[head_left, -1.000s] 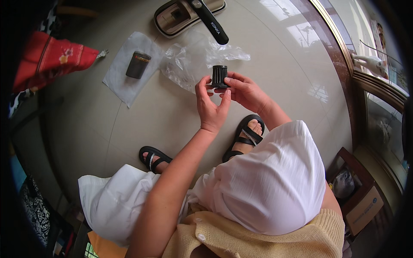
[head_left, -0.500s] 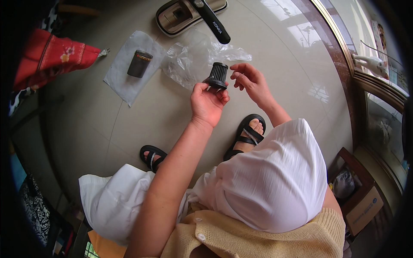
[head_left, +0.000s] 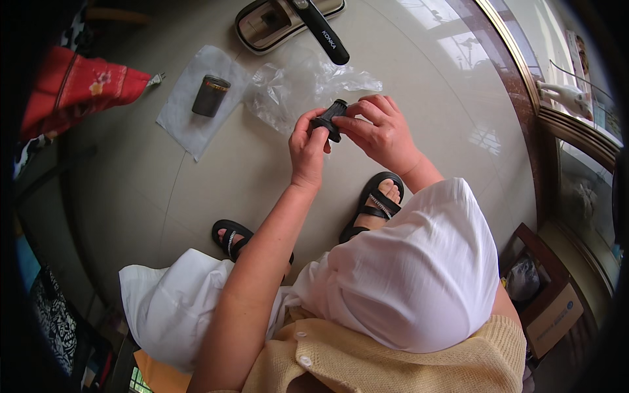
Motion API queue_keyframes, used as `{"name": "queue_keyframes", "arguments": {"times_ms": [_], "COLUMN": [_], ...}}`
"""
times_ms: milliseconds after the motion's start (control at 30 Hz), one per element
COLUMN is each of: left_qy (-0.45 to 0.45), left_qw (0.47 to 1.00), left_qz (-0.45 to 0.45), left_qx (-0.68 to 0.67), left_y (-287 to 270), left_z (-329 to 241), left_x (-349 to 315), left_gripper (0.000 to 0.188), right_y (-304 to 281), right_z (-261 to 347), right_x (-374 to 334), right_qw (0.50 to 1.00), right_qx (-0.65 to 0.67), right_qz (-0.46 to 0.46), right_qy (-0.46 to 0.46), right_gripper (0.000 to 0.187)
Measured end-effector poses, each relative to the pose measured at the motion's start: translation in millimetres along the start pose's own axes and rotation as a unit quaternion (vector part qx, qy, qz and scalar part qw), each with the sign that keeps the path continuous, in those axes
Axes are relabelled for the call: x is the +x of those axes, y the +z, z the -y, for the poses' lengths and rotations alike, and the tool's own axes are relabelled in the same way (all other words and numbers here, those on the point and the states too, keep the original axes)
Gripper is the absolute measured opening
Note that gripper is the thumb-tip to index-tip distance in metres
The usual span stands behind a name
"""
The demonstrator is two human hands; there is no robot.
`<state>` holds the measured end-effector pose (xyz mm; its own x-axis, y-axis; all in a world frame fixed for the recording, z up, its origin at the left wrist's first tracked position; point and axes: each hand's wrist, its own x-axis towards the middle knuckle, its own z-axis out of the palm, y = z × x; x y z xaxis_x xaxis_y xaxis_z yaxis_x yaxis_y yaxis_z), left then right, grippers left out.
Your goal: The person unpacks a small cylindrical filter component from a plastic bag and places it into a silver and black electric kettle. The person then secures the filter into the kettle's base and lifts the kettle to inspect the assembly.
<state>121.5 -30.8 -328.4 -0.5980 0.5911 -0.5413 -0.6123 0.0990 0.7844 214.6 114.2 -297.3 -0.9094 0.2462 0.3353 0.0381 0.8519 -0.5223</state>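
A black pleated vacuum filter (head_left: 332,118) is held in the air between my two hands, tilted with its narrower end up to the right. My left hand (head_left: 308,141) grips the wide flanged base, thumb on the near side. The fingertips of my right hand (head_left: 380,128) are closed on the pleated side of the filter, hiding part of it. Beyond my hands, a crumpled clear plastic bag (head_left: 288,85) lies on the floor. To its left, a dark translucent dust cup (head_left: 211,96) lies on a flat white plastic sheet (head_left: 190,134).
A handheld vacuum cleaner (head_left: 272,25) with a gold and black body and black handle (head_left: 327,42) rests at the far side of the tiled floor. Red cloth (head_left: 85,85) and a plug (head_left: 156,79) are at left. My sandalled feet stand below my hands; a glazed door frame (head_left: 524,72) runs along the right.
My right hand has moved left and taken hold of the filter's side. The filter, upright before, is now tilted to the right, and my left thumb has come over its base.
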Motion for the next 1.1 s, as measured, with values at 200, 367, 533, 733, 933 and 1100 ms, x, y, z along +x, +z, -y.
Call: {"name": "queue_keyframes", "arguments": {"times_ms": [200,367,533,733,933,1100], "left_qy": [0.069,0.146,0.165,0.344,0.246,0.284], "left_qw": [0.996,0.984,0.975,0.844,0.931,0.925], "left_qz": [0.042,0.062,0.044,0.005,0.036,0.058], "left_qx": [0.038,0.080,0.141,0.412,0.266,0.246], "left_y": [-5.2,-6.9,-12.8,-8.5,0.0,0.5], "left_z": [-0.9,-0.7,0.7,-7.3,-10.9,-9.4], "left_x": [1.8,4.8,2.5,3.6,-2.1,-1.1], "left_gripper": [0.036,0.038,0.043,0.050,0.054,0.055], "right_y": [7.1,10.6,7.8,9.6,17.9,18.9], "right_z": [0.3,6.7,-10.0,2.0,0.8,-1.1], "right_x": [-1.9,-0.6,-2.4,-13.1,-6.8,-6.6], "right_qw": [0.999,0.978,0.949,0.942,0.895,0.931], "right_qx": [-0.004,0.147,0.222,0.238,0.342,0.266], "right_qz": [0.006,-0.083,-0.112,-0.099,-0.089,-0.101], "right_qy": [-0.038,0.121,0.195,0.215,0.272,0.228], "right_gripper": [0.020,0.014,0.008,0.009,0.010,0.014]}}
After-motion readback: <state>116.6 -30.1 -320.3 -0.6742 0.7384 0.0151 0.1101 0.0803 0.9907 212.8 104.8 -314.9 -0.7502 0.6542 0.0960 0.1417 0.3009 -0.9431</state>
